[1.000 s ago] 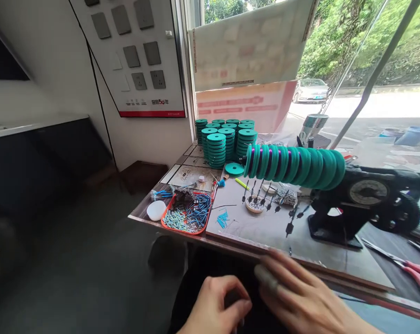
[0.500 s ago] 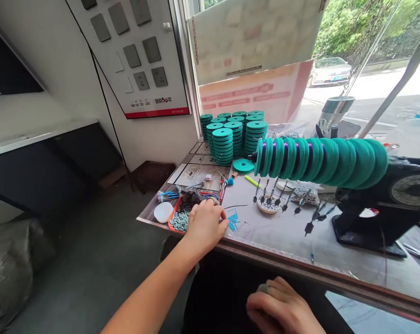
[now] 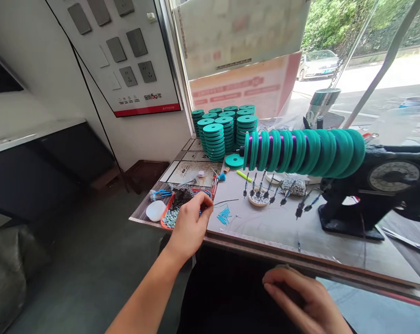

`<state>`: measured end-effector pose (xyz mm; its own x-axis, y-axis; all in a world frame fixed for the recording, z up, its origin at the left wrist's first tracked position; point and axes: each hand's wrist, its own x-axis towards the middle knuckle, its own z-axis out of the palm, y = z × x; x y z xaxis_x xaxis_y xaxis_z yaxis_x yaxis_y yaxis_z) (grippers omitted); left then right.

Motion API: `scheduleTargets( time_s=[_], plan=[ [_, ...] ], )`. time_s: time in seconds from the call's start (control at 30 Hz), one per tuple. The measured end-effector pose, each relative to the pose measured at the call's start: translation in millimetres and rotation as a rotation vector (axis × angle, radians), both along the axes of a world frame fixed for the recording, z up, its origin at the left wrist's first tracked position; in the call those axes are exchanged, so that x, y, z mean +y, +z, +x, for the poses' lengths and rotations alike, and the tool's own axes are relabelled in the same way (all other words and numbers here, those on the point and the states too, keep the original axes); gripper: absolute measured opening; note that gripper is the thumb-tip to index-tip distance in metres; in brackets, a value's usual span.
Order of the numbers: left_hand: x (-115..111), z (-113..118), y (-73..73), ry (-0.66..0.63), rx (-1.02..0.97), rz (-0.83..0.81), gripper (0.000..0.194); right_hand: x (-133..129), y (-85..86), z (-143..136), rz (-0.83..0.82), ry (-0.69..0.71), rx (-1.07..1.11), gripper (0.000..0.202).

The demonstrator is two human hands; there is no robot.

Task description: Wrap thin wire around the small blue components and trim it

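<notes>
Over the table's front left edge, my left hand (image 3: 192, 222) has its thumb and fingers pinched together; a small dark bluish bit shows near the fingers, too small to name. It is beside an orange tray (image 3: 166, 222) of small striped beads and dark material. Short blue pieces (image 3: 223, 215) lie on the table to its right. My right hand (image 3: 296, 292) is low, in front of the table edge above my lap, thumb and forefinger closed at the tips; anything between them is too small to see. Green discs (image 3: 303, 150) line a black machine's arm, with small dark-tipped strands hanging below.
Stacks of green spools (image 3: 215, 141) stand at the back by the window. A round dish of beads (image 3: 258, 198), a bag of beads (image 3: 293, 185) and a yellow-green tool (image 3: 243, 176) lie mid-table. The black machine (image 3: 352, 213) stands at the right, with scissors (image 3: 408, 241) beyond it.
My left hand has lifted slightly off the tray's right side, still pinching. My right hand has moved right and turned, its thumb and forefinger now together. The view has shifted.
</notes>
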<state>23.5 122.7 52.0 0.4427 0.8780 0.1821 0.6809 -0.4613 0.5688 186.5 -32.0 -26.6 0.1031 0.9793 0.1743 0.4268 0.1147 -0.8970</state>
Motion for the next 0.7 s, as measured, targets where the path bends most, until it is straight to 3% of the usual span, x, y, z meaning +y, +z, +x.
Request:
scheduleTargets(
  time_s=[0.17,0.27,0.37,0.53,0.7],
  plan=[
    [-14.7,-1.5,-16.5,0.045,-0.608,-0.298,0.007,34.5,28.5,11.0,0.066,-0.112,-0.136,0.023],
    [-17.5,-3.8,-28.6,0.103,-0.68,-0.345,0.015,67.1,43.5,16.0,0.056,-0.144,-0.232,0.022],
    [-28.5,-9.0,-35.4,0.146,-0.751,-0.412,0.017,80.5,49.1,14.5,0.024,-0.095,-0.258,0.02],
    [-66.4,-10.2,-34.9,0.172,-0.819,-0.513,0.007,47.9,40.2,3.4,0.026,0.054,-0.134,0.019],
    [-85.4,0.5,-45.6,0.139,-0.829,-0.6,0.004,16.1,23.2,-1.6,0.07,0.058,-0.082,0.016]
  ],
)
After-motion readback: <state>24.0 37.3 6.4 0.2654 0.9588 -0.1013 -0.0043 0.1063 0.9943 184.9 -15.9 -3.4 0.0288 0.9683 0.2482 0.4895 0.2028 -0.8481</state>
